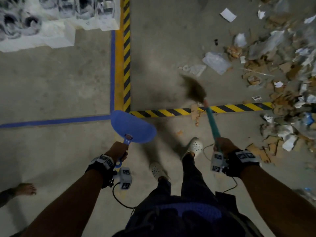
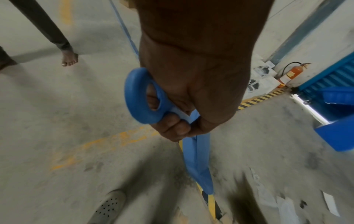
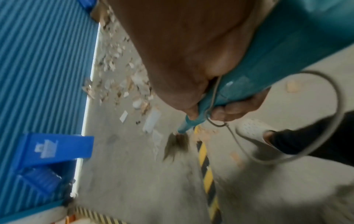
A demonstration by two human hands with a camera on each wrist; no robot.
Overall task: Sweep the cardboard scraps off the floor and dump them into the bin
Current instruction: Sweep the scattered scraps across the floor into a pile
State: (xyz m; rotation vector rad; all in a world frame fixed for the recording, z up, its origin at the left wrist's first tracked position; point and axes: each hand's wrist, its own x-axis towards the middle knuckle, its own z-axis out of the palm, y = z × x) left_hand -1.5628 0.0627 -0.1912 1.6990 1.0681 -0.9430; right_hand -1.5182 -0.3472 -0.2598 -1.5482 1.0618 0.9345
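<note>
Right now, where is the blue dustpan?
In the head view, the blue dustpan is held by the left hand, left of centre, over the striped tape corner.

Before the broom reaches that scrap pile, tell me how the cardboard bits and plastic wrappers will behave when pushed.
The cardboard scraps look small, thin and torn, so they should probably slide easily. The clear plastic wrappers look floppy and light; they may flutter or ride over the broom bristles rather than move cleanly. Loosely heaped, the pile will likely scatter under hard strokes.

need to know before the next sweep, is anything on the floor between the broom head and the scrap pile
Nothing visible does: bare grey concrete floor lies between the brown bristle broom head and the cardboard scrap pile; only loose plastic wrappers at its edge.
</note>
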